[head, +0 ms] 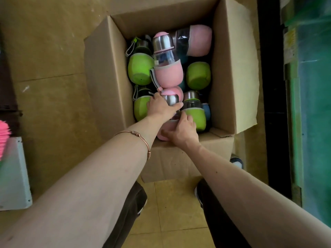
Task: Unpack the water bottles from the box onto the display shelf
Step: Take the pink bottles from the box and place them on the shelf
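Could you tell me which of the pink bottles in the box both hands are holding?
The nearest pink bottle, at the box's near edge; the other two lie farther back, untouched.

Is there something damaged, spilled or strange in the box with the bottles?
Nothing looks damaged or spilled. The bottles lie jumbled on their sides in the box, not in rows. Both hands, left hand and right hand, hold one pink bottle at the near wall.
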Action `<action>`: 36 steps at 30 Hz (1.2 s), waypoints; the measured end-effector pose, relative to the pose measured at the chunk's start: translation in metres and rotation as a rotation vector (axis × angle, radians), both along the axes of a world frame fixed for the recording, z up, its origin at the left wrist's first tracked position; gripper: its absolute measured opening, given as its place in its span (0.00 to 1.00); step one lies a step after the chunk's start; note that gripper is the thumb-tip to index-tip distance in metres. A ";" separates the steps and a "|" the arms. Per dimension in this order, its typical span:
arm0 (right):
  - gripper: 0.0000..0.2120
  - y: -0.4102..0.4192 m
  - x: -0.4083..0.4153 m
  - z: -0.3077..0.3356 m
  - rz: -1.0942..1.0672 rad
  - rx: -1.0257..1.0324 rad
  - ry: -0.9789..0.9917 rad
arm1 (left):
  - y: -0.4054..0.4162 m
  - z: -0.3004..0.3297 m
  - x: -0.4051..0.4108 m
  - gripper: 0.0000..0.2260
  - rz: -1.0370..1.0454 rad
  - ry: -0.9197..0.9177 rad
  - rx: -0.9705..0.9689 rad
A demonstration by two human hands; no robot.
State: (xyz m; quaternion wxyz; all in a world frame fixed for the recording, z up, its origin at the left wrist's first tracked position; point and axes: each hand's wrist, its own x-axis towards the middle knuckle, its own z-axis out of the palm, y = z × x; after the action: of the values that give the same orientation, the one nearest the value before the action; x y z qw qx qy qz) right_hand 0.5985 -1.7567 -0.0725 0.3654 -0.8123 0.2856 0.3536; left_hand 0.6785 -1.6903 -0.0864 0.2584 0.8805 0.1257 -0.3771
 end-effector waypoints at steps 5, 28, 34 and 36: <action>0.46 -0.002 -0.001 0.000 -0.020 0.019 -0.014 | 0.004 0.004 0.004 0.36 0.023 0.001 -0.011; 0.34 -0.048 -0.010 0.261 -0.256 0.278 -0.267 | 0.028 0.255 -0.012 0.25 0.334 -0.028 -0.614; 0.30 -0.061 0.001 0.371 -0.231 0.202 -0.377 | 0.013 0.359 0.003 0.23 0.216 -0.186 -0.724; 0.30 -0.061 0.003 0.408 -0.258 0.169 -0.420 | 0.011 0.397 0.011 0.27 0.137 -0.235 -0.740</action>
State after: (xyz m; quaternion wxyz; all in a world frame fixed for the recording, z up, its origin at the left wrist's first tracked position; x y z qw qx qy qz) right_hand 0.6020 -1.8172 0.3359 0.5255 -0.7913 0.2740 0.1504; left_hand 0.6892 -1.6792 0.3106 0.5955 0.7545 0.0094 -0.2756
